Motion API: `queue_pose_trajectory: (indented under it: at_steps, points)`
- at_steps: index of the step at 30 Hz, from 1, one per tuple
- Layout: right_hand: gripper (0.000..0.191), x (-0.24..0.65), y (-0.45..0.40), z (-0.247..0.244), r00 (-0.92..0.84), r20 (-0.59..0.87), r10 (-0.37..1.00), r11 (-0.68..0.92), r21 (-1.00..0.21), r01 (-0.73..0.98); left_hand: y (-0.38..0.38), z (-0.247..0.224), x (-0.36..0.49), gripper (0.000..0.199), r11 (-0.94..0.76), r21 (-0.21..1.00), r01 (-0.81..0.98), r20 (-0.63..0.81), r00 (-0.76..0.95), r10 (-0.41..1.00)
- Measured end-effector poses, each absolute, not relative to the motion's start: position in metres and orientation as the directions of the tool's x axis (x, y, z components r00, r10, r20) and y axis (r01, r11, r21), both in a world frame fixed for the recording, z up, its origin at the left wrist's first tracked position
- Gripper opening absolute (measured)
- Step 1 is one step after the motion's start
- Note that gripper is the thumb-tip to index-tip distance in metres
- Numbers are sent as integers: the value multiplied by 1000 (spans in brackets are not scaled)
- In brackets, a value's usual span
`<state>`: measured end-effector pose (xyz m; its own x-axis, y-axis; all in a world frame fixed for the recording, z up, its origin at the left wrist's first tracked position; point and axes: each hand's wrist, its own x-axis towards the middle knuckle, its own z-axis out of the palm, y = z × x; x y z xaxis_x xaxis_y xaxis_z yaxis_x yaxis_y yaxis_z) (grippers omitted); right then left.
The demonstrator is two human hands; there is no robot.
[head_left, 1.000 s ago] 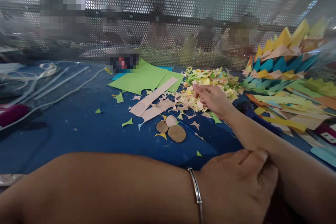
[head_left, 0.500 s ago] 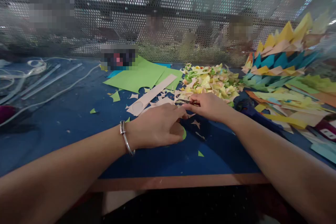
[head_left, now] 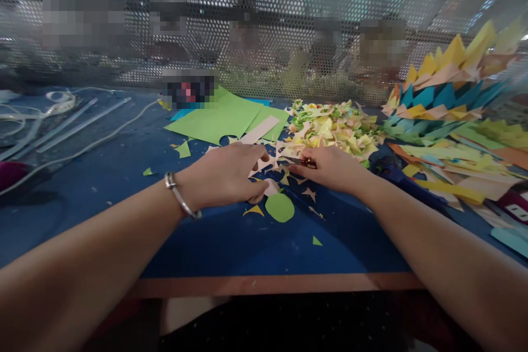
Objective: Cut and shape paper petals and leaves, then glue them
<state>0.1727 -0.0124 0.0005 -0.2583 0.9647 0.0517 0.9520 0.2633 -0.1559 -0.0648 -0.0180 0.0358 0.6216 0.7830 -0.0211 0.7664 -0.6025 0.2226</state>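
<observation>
My left hand (head_left: 226, 173), with a silver bangle on the wrist, is over the near part of a pale pink paper strip (head_left: 259, 131), thumb and fingers apart. Right of its thumb lies a green paper circle (head_left: 280, 207), with a small pale pink piece (head_left: 271, 187) at the circle's upper edge. In my right hand (head_left: 332, 168) are small scissors (head_left: 308, 164), their tips pointing left over pale paper scraps. A yellow-orange scrap (head_left: 254, 210) rests left of the circle.
Green sheets (head_left: 214, 118) lie behind the hands. A heap of cut paper pieces (head_left: 336, 126) is beyond my right hand. At right are a dark blue tool (head_left: 412, 184), paper strips (head_left: 462, 176) and a layered folded-paper piece (head_left: 441, 93). Clear sticks (head_left: 84, 126) and a white cord are at left.
My left hand has moved left and slightly away from me, and its fingers have spread. The green circle and yellow-orange scrap are now uncovered. My right hand stays nearly in place with the scissors.
</observation>
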Motion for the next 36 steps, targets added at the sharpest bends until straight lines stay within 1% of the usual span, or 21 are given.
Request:
queue_pose_trajectory:
  at_steps: [4, 7, 9, 10, 13, 16, 19, 21, 24, 29, 32, 34, 36]
  points:
    - [45, 174, -15, 1, -258, 51, 965, 263, -108, 959, -9, 25, -55, 40, -607, 352, 712, -48, 661, 748]
    - [40, 175, -17, 2, -246, 38, 968, 248, -82, 965, -6, 21, -53, 37, -551, 502, 667, -87, 672, 735]
    - [38, 175, -18, 3, -242, 24, 970, 243, -85, 966, -5, 19, -54, 36, -530, 548, 647, -93, 677, 730]
    - [37, 175, -18, 3, -239, 16, 971, 240, -88, 967, -5, 19, -55, 36, -535, 539, 651, -87, 674, 733]
    - [36, 174, -19, 5, -243, -4, 970, 242, -91, 966, -5, 18, -55, 35, -567, 455, 687, -72, 663, 745]
    - [34, 173, -21, 7, -245, -23, 969, 242, -94, 966, -8, 18, -54, 33, -613, 405, 678, -36, 682, 730]
    - [34, 173, -22, 8, -231, -30, 972, 229, -60, 972, -16, 18, -52, 31, -684, 374, 626, 17, 733, 680]
    - [34, 173, -23, 8, -239, -32, 970, 238, -33, 971, -20, 17, -51, 31, -723, 363, 588, 15, 772, 636]
    - [32, 173, -24, 8, -248, -31, 968, 247, -16, 969, -22, 16, -50, 29, -737, 377, 562, -18, 800, 600]
    - [31, 173, -26, 8, -248, -9, 969, 248, -22, 968, -20, 17, -49, 27, -730, 398, 556, -27, 802, 597]
    - [31, 174, -27, 9, -242, -11, 970, 241, -44, 969, -22, 19, -48, 20, -722, 404, 562, -34, 798, 602]
    - [33, 174, -27, 10, -235, -15, 972, 234, -52, 971, -22, 20, -46, 12, -696, 441, 567, -51, 790, 611]
    - [33, 174, -27, 12, -236, 2, 972, 236, -52, 970, -21, 20, -46, 8, -628, 516, 582, -71, 760, 646]
